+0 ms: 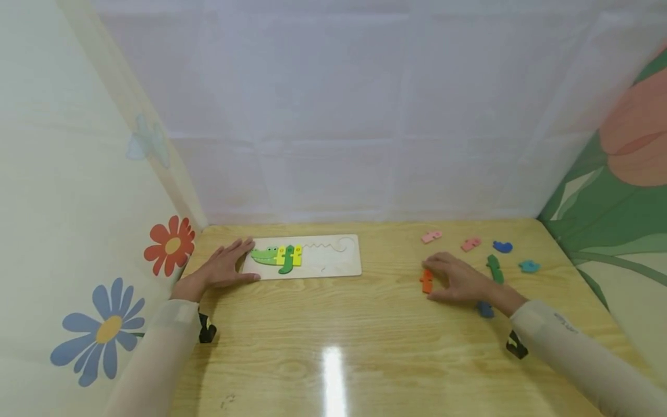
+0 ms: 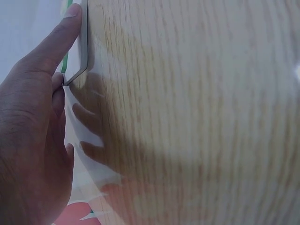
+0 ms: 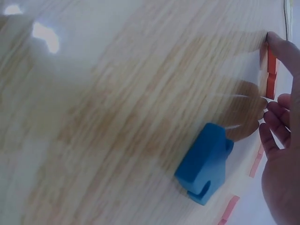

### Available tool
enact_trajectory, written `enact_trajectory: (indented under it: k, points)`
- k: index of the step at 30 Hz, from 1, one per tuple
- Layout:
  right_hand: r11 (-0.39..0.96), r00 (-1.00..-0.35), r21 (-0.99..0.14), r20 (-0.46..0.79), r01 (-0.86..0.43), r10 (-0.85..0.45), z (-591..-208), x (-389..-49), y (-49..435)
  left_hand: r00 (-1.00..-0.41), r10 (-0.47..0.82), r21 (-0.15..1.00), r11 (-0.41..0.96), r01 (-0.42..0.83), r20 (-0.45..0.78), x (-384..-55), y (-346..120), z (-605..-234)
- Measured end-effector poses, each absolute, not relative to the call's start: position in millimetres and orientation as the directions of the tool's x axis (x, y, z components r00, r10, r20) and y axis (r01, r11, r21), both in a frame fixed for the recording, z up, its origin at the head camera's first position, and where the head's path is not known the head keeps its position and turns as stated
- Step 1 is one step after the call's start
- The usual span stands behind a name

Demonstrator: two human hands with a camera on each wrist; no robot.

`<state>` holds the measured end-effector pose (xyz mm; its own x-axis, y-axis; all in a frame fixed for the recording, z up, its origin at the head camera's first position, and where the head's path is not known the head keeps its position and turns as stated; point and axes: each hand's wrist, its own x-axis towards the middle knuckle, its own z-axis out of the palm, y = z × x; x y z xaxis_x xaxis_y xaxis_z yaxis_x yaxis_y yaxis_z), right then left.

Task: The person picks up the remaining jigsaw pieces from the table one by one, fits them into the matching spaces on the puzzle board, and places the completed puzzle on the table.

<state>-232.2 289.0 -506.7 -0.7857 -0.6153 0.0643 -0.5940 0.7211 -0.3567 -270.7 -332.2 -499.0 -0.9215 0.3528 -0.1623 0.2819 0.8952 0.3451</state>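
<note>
My left hand [image 1: 223,267] rests at the left end of a pale wooden puzzle board [image 1: 333,263], thumb along the near edge and fingers at the far edge. On the board lies a green crocodile head [image 1: 264,256], with yellow and green body pieces fitted beside it and a curly tail outline to the right. My right hand [image 1: 460,280] pinches an orange puzzle piece [image 1: 427,282] on the table, thumb at its near end and fingertips at its far end. In the right wrist view, the thumb meets one end of the orange piece [image 3: 271,70].
Around my right hand lie two pink pieces [image 1: 431,237], a dark blue piece [image 1: 502,247], a light blue piece [image 1: 529,266] and a green piece [image 1: 495,268]. Another blue piece [image 3: 204,161] sits under the right wrist. Pale walls border the wooden table [image 1: 365,341].
</note>
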Motion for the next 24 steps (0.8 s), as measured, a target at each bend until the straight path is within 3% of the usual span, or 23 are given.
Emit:
enact_trajectory:
  k: [18,24]
  points:
    - [0.682,-0.757,-0.349,0.151,-0.643,-0.636,-510.3,-233.5,288.9,-0.919,0.362,0.364,0.886,0.286,-0.158,-274.0,-334.8,-505.1]
    - [0.688,-0.762,-0.355,0.128,-0.632,-0.634,-506.6,-235.2,285.6,-0.921,0.355,0.364,0.888,0.279,-0.161,-272.7,-334.4,-502.6]
